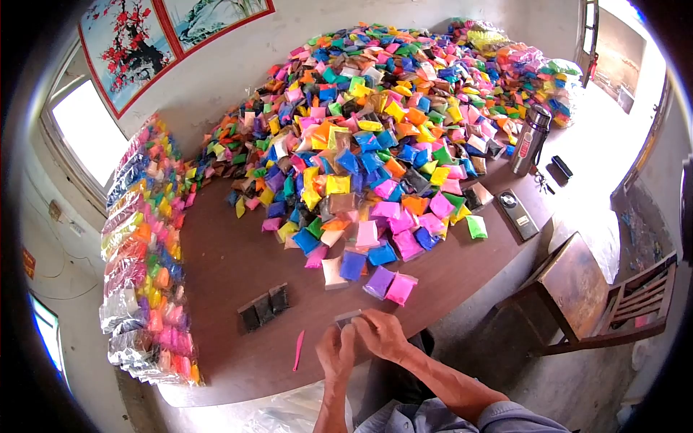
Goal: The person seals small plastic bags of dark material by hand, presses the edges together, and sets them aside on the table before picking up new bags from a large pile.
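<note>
My left hand [336, 352] and my right hand [382, 335] meet at the front edge of the brown table [216, 274]. Their fingers are closed together on a small greyish plastic packet [348, 317], mostly covered by the fingertips. Just beyond them lie a purple packet [379, 282] and a bright pink packet [401, 289], side by side. To the left is a row of black packets [263, 308] lying flat. A thin pink plastic tool [298, 351], knife-like in shape, rests near my left hand.
A huge heap of colourful packets [361, 144] covers the table's back. Bundled packet strips [148, 267] are stacked along the left end. A thermos [530, 141], a dark rectangular device [517, 215] and keys [543, 182] stand at the right. A wooden chair [570, 289] is right of the table.
</note>
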### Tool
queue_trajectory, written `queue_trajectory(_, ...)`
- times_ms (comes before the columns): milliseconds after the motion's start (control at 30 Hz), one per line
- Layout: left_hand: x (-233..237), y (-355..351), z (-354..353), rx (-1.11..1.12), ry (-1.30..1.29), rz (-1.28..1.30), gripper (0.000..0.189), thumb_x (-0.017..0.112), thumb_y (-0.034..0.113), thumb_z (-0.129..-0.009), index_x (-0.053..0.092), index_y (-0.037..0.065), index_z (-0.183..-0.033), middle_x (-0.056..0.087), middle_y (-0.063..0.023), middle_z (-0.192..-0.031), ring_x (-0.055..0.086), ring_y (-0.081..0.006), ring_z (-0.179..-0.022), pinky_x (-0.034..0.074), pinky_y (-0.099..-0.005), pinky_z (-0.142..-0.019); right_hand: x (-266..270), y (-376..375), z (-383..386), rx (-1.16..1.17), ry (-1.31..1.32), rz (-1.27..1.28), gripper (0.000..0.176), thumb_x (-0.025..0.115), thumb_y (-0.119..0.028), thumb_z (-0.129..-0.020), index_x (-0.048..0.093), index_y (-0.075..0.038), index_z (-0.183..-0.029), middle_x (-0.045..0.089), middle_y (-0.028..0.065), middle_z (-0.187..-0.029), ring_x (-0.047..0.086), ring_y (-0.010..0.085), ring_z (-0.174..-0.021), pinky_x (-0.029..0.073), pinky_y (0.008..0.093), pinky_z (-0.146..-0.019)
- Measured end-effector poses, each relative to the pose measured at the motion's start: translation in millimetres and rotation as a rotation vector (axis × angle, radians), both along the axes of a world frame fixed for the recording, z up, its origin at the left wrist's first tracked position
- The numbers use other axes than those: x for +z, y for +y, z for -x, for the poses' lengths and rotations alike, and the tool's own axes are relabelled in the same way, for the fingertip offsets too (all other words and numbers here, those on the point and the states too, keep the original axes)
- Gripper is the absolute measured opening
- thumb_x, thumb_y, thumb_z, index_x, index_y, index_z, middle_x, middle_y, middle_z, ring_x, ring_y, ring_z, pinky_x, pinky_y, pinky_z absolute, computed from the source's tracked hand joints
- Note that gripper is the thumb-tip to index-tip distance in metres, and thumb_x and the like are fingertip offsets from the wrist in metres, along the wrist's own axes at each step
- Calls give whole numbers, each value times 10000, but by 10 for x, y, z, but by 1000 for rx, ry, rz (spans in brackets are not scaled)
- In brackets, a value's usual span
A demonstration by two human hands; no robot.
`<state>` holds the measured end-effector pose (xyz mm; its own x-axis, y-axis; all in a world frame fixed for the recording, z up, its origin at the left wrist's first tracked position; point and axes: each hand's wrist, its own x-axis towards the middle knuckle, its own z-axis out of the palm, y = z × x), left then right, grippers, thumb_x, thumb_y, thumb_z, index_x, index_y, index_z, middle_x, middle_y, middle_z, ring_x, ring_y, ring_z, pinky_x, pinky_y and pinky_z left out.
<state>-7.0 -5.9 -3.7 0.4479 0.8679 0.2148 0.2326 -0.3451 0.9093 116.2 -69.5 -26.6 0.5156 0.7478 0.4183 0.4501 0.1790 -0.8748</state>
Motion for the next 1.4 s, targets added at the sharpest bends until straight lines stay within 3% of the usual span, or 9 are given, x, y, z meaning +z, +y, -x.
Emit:
queue_trajectory(67, -45, -7, -22, -26, -61, 51, 316, 599, 226, -1041, 643, -43, -879, 573, -105, -663, 491, -146, -638, 417, -371, -562, -23, -2, -10, -39, 30, -30, 210, 648, -193, -1018, 642, 12, -973, 636, 221, -826, 636, 406, -718, 489, 452, -620)
queue_trajectory(133, -136, 31, 2, -28, 74, -125, 299, 615, 232, -1019, 648, -32, -883, 618, -231, -715, 594, -277, -587, 477, -415, -571, 32, -12, 8, -57, 59, -18, 210, 647, -194, -1020, 639, 10, -970, 633, 220, -823, 635, 409, -719, 489, 453, -621)
queue_trajectory(233, -62, -23, -1, 2, 44, -75, 374, 567, 277, -1062, 652, -48, -898, 597, -132, -669, 511, -167, -613, 422, -401, -545, 107, -2, 12, -47, 95, -8, 213, 645, -199, -1024, 634, 6, -965, 633, 220, -821, 635, 418, -725, 491, 455, -624)
queue_trajectory(367, -163, 10, 45, -2, 7, -111, 384, 570, 290, -1065, 653, -43, -893, 592, -151, -663, 501, -177, -600, 421, -407, -544, 77, 7, 21, 25, 89, 19, 225, 639, -206, -1030, 622, 2, -947, 638, 222, -820, 632, 431, -723, 494, 455, -624)
queue_trajectory(433, -162, 16, 58, 31, 66, -117, 325, 605, 257, -1027, 655, -25, -873, 620, -240, -708, 599, -314, -586, 469, -434, -567, -32, 21, 16, 17, 21, 2, 230, 637, -213, -1033, 621, 2, -951, 637, 222, -815, 632, 421, -710, 494, 451, -618)
queue_trajectory(833, -228, 29, 40, -45, 82, -183, 312, 628, 228, -1013, 611, -1, -801, 585, -241, -691, 566, -453, -596, 428, -485, -545, 24, 13, 24, -83, 149, 23, 247, 622, -258, -1052, 604, -15, -1016, 644, 218, -796, 661, 419, -708, 505, 448, -600)
queue_trajectory(933, -267, 39, 89, -12, 115, -192, 344, 572, 254, -1059, 647, -25, -874, 619, -175, -675, 563, -274, -577, 438, -430, -555, -68, 19, 18, -41, 15, 24, 232, 625, -251, -1048, 597, -20, -1051, 654, 223, -808, 673, 446, -743, 510, 469, -603)
queue_trajectory(1200, 53, -40, -23, -44, 38, -66, 345, 582, 254, -1055, 615, -19, -847, 566, -182, -652, 487, -236, -551, 403, -431, -537, -6, -32, 22, -82, 194, 104, 202, 652, -193, -1006, 620, -11, -1087, 698, 263, -941, 735, 412, -849, 579, 436, -672)
queue_trajectory(1400, -174, 30, 65, -37, 113, -123, 323, 600, 219, -1042, 578, -19, -826, 532, -171, -643, 455, -211, -563, 387, -415, -528, 39, -7, 33, -122, 167, 49, 272, 636, -281, -1044, 575, -16, -1025, 628, 243, -791, 661, 477, -736, 494, 481, -592)
